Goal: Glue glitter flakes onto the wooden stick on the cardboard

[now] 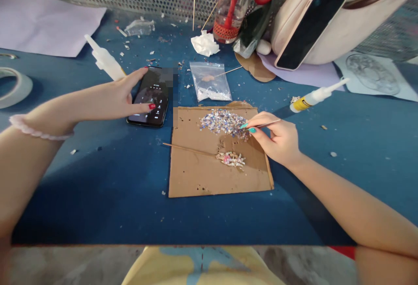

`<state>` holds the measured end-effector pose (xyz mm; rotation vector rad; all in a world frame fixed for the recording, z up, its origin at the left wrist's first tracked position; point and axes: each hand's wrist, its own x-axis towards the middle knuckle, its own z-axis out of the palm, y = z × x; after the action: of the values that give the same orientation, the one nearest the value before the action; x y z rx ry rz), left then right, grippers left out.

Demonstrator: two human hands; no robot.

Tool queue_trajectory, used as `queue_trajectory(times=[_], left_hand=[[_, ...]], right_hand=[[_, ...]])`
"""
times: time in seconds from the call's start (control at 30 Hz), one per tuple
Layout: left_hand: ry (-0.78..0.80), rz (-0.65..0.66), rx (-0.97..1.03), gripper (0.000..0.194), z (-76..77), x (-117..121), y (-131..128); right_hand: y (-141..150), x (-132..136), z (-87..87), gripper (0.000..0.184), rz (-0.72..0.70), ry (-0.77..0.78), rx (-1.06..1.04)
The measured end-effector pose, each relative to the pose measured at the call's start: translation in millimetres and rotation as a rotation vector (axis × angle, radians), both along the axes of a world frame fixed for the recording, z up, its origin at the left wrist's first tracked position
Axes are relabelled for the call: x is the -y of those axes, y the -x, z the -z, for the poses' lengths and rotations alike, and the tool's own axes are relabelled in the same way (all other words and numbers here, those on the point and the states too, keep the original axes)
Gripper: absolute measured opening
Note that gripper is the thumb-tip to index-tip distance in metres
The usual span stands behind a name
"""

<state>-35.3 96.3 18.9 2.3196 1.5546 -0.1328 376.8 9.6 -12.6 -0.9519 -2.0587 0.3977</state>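
Note:
My left hand (129,95) lies over a black smartphone (152,86), fingers spread. One red-nailed finger touches the lit keypad screen and another reaches the phone's top edge. My right hand (277,139) pinches a thin stick-like tool (268,123); whether it is a stick or tweezers, I cannot tell. Its tip is at a heap of shiny sequin-like flakes (222,121) on a cardboard piece (192,174). Below the heap, a wooden skewer (189,148) lies flat, its right end bearing a small ornament (231,158) covered in pale and pink bits.
A zip bag of flakes (212,89) lies behind the cardboard. Glue bottles (308,100) lie on both sides. Farther back are crumpled tissue (205,43), a red-lidded bottle (230,10) and a second phone (311,28) against a pale bag (365,28). Tape (24,86) lies left.

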Motion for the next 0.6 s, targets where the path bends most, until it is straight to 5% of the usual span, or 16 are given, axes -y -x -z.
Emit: queue_trajectory(times=[0.23,0.43,0.6], left_hand=[[-0.126,0.025,-0.033,0.097,-1.0,7.6,-14.0],[0.105,-0.058,0.016,0.103,-0.1,-3.9,5.2],[0.078,0.001,0.084,0.101,4.1,-7.6,13.6]], right_hand=[[-0.1,-0.7,-0.4,0.008,-0.006,0.007,-0.013],[-0.8,-0.5,0.9,0.008,0.002,-0.009,0.000],[-1.0,-0.5,0.6,0.008,0.002,-0.004,0.007]])
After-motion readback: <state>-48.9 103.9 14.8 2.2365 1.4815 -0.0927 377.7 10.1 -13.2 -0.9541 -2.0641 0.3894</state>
